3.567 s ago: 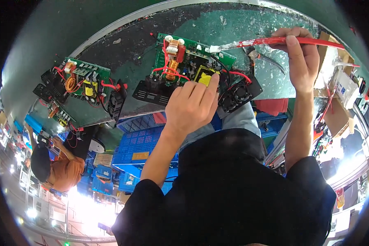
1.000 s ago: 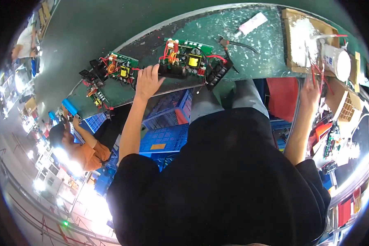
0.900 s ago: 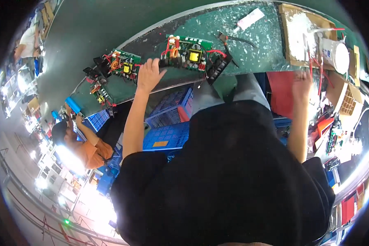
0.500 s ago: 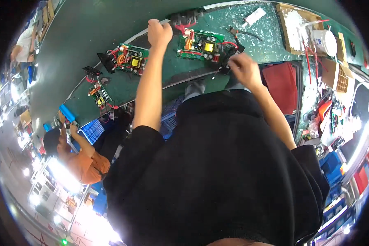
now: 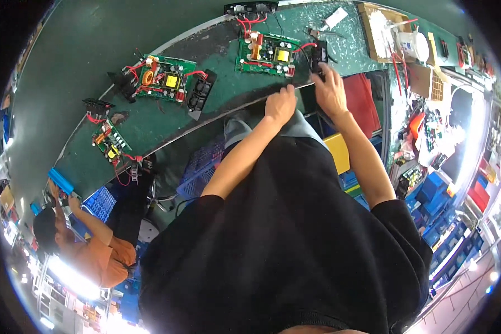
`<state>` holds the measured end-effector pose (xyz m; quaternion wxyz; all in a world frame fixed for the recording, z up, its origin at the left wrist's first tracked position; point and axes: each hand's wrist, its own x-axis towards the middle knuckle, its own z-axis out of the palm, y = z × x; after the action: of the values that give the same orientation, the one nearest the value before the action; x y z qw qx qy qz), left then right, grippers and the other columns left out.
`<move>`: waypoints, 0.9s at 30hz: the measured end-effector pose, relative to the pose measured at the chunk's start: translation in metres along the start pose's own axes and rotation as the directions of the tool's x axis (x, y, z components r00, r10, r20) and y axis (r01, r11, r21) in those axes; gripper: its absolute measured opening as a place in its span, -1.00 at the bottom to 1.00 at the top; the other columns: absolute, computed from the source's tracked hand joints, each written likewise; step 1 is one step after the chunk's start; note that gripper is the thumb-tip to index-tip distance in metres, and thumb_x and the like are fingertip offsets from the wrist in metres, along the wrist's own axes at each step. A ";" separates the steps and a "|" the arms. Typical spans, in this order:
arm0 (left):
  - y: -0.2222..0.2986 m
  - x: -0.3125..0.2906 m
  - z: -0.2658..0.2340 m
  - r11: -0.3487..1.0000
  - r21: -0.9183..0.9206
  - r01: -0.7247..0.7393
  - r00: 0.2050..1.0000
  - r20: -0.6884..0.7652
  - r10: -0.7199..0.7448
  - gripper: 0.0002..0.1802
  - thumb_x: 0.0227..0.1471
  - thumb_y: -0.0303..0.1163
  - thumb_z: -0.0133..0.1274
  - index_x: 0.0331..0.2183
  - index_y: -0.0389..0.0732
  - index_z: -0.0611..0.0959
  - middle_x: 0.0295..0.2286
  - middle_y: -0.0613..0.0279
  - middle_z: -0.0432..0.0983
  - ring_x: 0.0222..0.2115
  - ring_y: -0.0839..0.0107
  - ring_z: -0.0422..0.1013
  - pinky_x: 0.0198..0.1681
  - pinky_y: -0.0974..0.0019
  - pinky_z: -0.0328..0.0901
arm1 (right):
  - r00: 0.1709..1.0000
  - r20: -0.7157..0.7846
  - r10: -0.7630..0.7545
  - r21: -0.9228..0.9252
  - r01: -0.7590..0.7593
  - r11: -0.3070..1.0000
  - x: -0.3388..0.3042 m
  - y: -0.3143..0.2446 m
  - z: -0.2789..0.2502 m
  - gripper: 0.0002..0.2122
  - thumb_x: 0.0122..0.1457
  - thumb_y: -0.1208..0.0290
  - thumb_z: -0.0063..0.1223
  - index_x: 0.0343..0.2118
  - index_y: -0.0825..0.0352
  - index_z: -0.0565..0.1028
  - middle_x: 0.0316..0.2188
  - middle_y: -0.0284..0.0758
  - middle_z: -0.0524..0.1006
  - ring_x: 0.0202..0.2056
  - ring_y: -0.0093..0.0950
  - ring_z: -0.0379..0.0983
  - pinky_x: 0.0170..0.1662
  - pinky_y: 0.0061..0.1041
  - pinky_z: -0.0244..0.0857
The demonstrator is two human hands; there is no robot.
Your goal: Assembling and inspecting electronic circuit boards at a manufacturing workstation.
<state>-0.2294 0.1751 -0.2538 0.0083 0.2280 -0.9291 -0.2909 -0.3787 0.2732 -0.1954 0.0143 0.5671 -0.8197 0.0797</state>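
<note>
In front of me lies a green circuit board (image 5: 264,54) with a yellow-topped transformer, coils and capacitors. Red wires link it to a black end panel (image 5: 250,8) at its far side and to a black fan panel (image 5: 319,53) at its right. My right hand (image 5: 332,93) is at the near end of the fan panel, its fingers bent and apart; whether they touch it is unclear. By the bench's near edge, below the board, is my left hand (image 5: 281,104), fingers curled together. Anything inside them is hidden.
Two more wired boards, one bigger (image 5: 164,80) and one smaller (image 5: 110,139), lie leftward along the green bench (image 5: 222,92). Pliers (image 5: 323,33) lie beyond the fan panel. A cardboard tray (image 5: 376,33) and white tub (image 5: 414,45) stand right. A co-worker in orange (image 5: 97,259) works left.
My left hand has come back from the far end panel to the near bench edge. That panel, blurred before, now lies still. My right hand remains by the fan panel. The view has shifted.
</note>
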 end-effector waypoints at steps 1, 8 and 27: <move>0.003 0.005 0.005 0.997 0.071 -0.023 0.999 -0.037 0.025 -0.69 0.09 -0.19 0.05 -0.33 -0.26 0.42 -0.52 0.03 0.51 -0.55 0.10 0.54 -0.53 0.16 0.44 | 1.000 -0.009 0.018 -0.025 -0.018 1.000 -0.001 0.013 -0.001 -0.79 0.03 0.48 0.01 -0.23 0.20 0.51 0.04 -0.25 0.37 0.09 -0.20 0.26 0.05 -0.23 0.23; 0.008 0.013 -0.016 0.948 -0.317 0.026 0.979 -0.185 -0.089 -0.78 0.13 -0.30 0.02 -0.47 -0.22 0.55 -0.57 0.14 0.59 -0.56 0.15 0.54 -0.51 0.17 0.40 | 1.000 0.015 -0.012 0.206 0.009 0.979 -0.008 0.019 0.001 -0.69 -0.07 0.48 0.13 -0.18 0.19 0.51 -0.03 -0.24 0.41 0.01 -0.21 0.35 0.03 -0.18 0.24; 0.065 0.050 -0.077 0.705 -0.663 0.252 0.867 -0.168 -0.469 -0.71 0.18 -0.26 0.01 -0.35 -0.33 0.59 -0.63 0.32 0.44 -0.60 0.57 0.33 -0.51 0.40 0.21 | 0.886 0.295 0.358 0.897 -0.386 0.215 0.055 0.096 -0.014 -0.80 0.12 0.37 0.11 -0.26 0.37 0.59 -0.48 -0.36 0.57 -0.42 -0.55 0.48 -0.33 -0.54 0.37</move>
<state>-0.2906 0.1598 -0.1605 0.1774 0.4366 -0.7018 -0.5342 -0.4891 0.2576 -0.1859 -0.3463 0.2556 -0.7279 0.5338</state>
